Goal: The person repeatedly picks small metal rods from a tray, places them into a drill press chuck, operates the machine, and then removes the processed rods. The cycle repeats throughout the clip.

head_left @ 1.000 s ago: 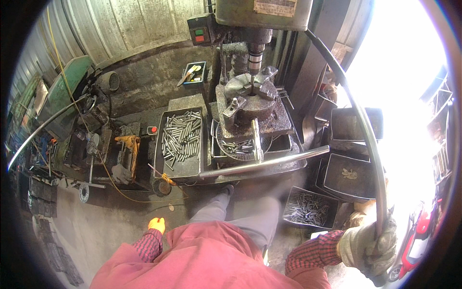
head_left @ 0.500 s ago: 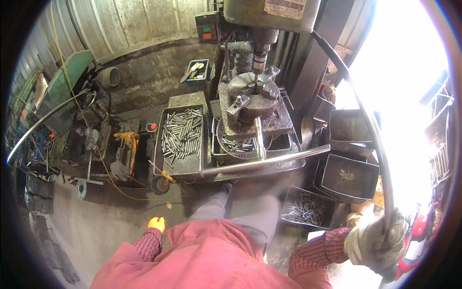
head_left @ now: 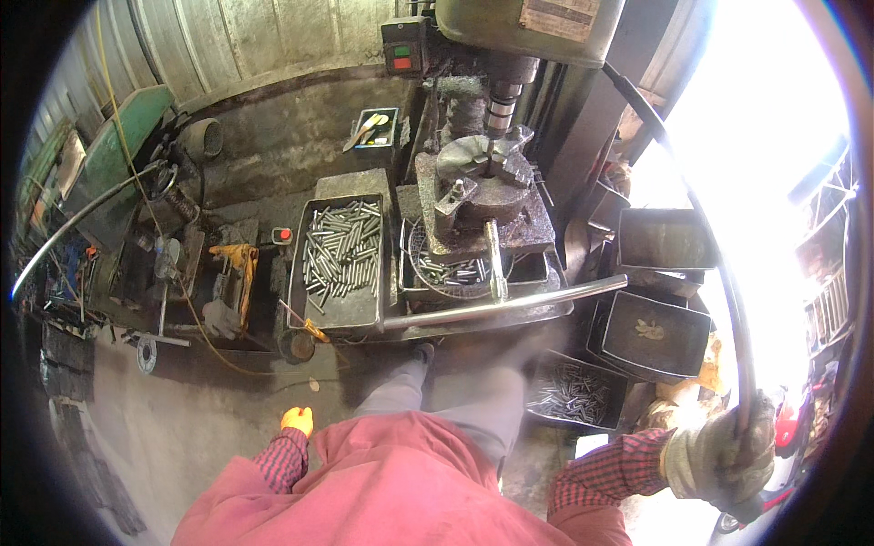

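Observation:
My right hand [head_left: 719, 460], in a grey work glove, is closed round the end of a long curved lever [head_left: 719, 246] at the lower right. That lever runs up to the drill press [head_left: 528, 27]. Under its head, the drill chuck [head_left: 500, 107] holds a bit pointing down into a round jaw chuck [head_left: 487, 168] on the press table. Whether the bit touches a workpiece cannot be made out. On the left, my left hand [head_left: 297, 419], in an orange glove, hangs low beside my red garment with its fingers curled, apart from anything; nothing shows in it.
Short metal rods fill a tray [head_left: 299, 273] left of the press; more lie in a basket beneath it and in a floor bin [head_left: 537, 419]. A metal bar [head_left: 510, 305] crosses the bench front. Dark bins [head_left: 655, 337] stand right. A switch box [head_left: 403, 47] hangs behind.
My view has shifted slightly. The lever's end and my right hand on it sit a little farther right. My left hand has hardly moved.

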Tool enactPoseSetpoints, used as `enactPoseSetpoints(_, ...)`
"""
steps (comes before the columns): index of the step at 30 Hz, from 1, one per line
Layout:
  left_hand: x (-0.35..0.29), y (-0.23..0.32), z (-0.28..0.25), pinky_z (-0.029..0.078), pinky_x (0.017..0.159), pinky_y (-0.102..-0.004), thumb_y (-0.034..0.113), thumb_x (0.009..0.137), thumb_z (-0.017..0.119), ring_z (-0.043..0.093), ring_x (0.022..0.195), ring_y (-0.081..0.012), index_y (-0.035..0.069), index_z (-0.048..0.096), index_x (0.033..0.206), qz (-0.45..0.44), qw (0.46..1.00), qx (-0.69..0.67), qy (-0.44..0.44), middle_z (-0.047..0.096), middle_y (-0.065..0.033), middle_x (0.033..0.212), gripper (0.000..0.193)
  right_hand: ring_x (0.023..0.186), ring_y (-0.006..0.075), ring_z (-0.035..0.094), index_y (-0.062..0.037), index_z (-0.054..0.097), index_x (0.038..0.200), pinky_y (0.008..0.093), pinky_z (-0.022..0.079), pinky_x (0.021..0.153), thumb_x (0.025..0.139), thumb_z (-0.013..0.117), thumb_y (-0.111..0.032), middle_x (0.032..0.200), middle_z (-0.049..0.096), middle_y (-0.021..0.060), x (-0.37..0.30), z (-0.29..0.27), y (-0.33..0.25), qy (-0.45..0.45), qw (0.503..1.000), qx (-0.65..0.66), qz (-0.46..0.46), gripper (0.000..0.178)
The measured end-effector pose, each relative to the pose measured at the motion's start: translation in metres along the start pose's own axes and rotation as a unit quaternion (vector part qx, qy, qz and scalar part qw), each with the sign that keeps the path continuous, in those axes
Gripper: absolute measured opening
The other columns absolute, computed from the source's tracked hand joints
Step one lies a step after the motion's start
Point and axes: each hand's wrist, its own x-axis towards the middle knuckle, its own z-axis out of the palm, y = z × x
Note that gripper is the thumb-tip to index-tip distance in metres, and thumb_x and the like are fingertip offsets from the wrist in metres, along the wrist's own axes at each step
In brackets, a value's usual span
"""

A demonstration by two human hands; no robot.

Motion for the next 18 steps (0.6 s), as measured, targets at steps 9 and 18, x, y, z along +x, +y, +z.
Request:
enactPoseSetpoints(9, -0.007, 0.006, -0.003, 0.052, 0.098, -0.0498, 0.048, 0.094, 0.057, 0.068, 0.112, -0.0442, 0.002, 0.076, 0.108, 0.035, 0.998, 0.043, -0.004, 0.073, -0.0254, 0.113, 0.051, 0.049, 0.0117, 0.058, -0.0241, 0.063, 0.067, 0.0284, 0.045, 0.049, 0.1, 0.064, -0.059, 0.059, 0.061, -0.0064, 0.013, 0.003, 0.01, 0.007, 0.994, -0.107, -0.03, 0.048)
enactPoseSetpoints(18, -0.01, 0.025, -0.019, 0.047, 0.11, -0.0464, 0.052, 0.092, 0.066, 0.06, 0.131, -0.0412, -0.002, 0.06, 0.14, -0.015, 0.999, 0.001, -0.033, 0.064, -0.0271, 0.138, 0.073, 0.061, 0.0163, 0.051, -0.0201, 0.056, 0.078, 0.036, 0.041, 0.063, 0.106, 0.053, -0.052, 0.073, 0.053, -0.0039, -0.003, 0.029, 0.002, 0.029, 0.928, -0.367, -0.048, 0.043)
